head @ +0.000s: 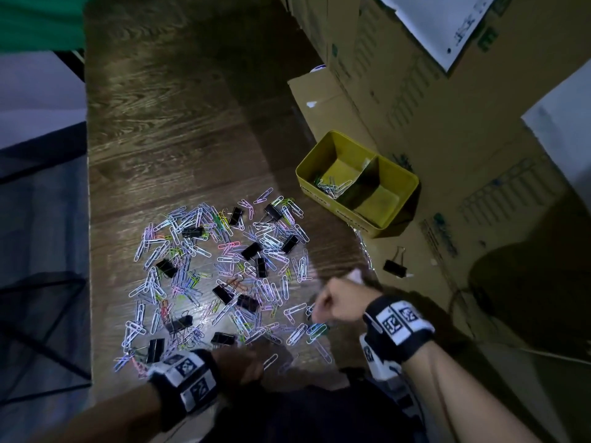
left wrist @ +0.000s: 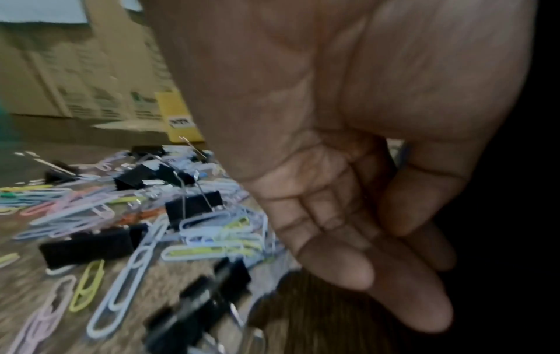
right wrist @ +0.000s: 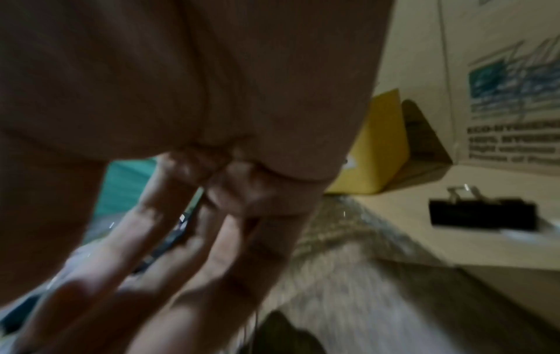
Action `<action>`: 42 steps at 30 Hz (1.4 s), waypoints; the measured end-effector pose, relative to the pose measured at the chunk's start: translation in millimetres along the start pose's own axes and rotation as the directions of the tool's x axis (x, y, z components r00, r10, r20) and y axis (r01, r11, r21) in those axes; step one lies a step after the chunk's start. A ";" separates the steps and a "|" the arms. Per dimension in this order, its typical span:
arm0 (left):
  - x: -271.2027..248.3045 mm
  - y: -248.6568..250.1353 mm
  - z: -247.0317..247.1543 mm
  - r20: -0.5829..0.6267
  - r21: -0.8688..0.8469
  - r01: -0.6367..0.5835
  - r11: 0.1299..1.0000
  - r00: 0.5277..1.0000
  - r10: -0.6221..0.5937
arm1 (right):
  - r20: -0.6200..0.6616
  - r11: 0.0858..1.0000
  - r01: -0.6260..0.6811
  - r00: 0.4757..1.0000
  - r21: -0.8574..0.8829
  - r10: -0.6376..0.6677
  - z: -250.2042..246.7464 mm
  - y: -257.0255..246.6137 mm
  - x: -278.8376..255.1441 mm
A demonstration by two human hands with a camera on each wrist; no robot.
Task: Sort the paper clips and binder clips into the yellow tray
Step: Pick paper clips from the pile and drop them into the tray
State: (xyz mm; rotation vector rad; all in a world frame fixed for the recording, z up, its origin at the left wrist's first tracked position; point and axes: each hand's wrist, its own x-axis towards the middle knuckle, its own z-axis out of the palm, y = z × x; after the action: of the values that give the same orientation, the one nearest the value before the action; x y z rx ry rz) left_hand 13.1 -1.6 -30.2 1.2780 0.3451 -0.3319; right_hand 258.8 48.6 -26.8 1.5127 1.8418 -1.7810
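Note:
A wide pile of pastel paper clips [head: 224,266] mixed with black binder clips [head: 251,250] lies on the dark wooden table [head: 179,129]. The yellow tray [head: 323,199] stands to its right, split by a divider. Some paper clips [head: 331,187] lie in its left compartment. My right hand [head: 319,310] reaches down with bent fingers onto clips at the pile's right front edge. In the blurred right wrist view its fingers [right wrist: 157,258] point at the table and no held thing shows. My left hand [head: 243,362] hovers in shadow at the pile's near edge, fingers [left wrist: 339,268] loosely curled round nothing.
One black binder clip [head: 395,267] lies apart on flat cardboard [head: 425,302] right of the table. Stacked cardboard boxes [head: 415,91] stand behind and right of the tray. The table's left edge borders a dark mesh frame [head: 41,282]. Green cloth [head: 38,20] sits at top left.

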 end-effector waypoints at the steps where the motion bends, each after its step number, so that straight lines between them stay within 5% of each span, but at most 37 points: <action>1: 3.0 4.9 3.9 -0.150 0.134 0.199 0.971 0.972 -0.178 | 0.096 1.000 -0.019 0.995 -0.020 0.021 13.0 4.9 1.0; 3: 8.4 0.0 8.7 -0.304 0.535 0.545 0.645 0.837 -0.455 | 0.218 0.994 -0.052 0.973 -0.091 0.071 36.4 11.1 3.5; 5: 19.4 7.1 8.8 -0.347 0.640 0.592 0.489 0.791 -0.504 | 0.218 0.990 -0.061 0.972 -0.125 0.087 53.4 13.1 6.0; 8: 35.7 18.4 -2.9 -0.434 0.710 0.508 0.487 0.861 -0.264 | 0.049 0.997 -0.050 0.997 -0.058 0.053 59.1 9.0 4.3; 12: 38.7 16.8 -14.8 -0.568 0.708 0.521 0.477 0.821 -0.055 | -0.366 0.987 -0.068 0.930 -0.148 0.009 54.0 6.3 -9.0; 14: 35.4 6.7 -13.1 -0.651 0.692 0.533 0.486 0.752 0.102 | -0.462 0.959 -0.163 0.886 -0.231 0.039 58.9 5.4 -14.8; 21: 50.0 3.4 -2.1 -0.740 0.586 0.711 0.390 0.665 -0.101 | -0.433 0.848 -0.280 0.899 -0.451 0.066 87.5 -8.5 -0.4; 27: 48.8 -7.7 -8.6 -0.750 0.582 0.665 0.469 0.661 -0.007 | -0.401 0.916 -0.176 0.916 -0.361 0.018 87.8 1.4 8.1; 32: 42.0 -16.5 -11.3 -0.734 0.630 0.535 0.563 0.647 0.207 | -0.375 0.947 -0.122 0.927 -0.296 0.002 86.3 6.5 15.5; 36: 37.0 -13.9 -15.1 -0.792 0.551 0.456 0.699 0.550 0.266 | -0.405 0.961 -0.067 0.913 -0.269 -0.049 74.8 9.7 14.5; 42: 25.8 -12.4 -22.6 -0.924 0.246 0.406 0.880 0.374 0.086 | -0.505 0.987 -0.018 0.861 -0.157 -0.064 58.4 19.8 8.4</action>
State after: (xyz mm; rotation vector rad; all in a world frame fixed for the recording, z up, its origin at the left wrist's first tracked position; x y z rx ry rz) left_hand 29.6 15.7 -57.7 1.8176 1.4769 0.2271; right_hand 239.8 0.7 -61.7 2.0459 2.1675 -1.2747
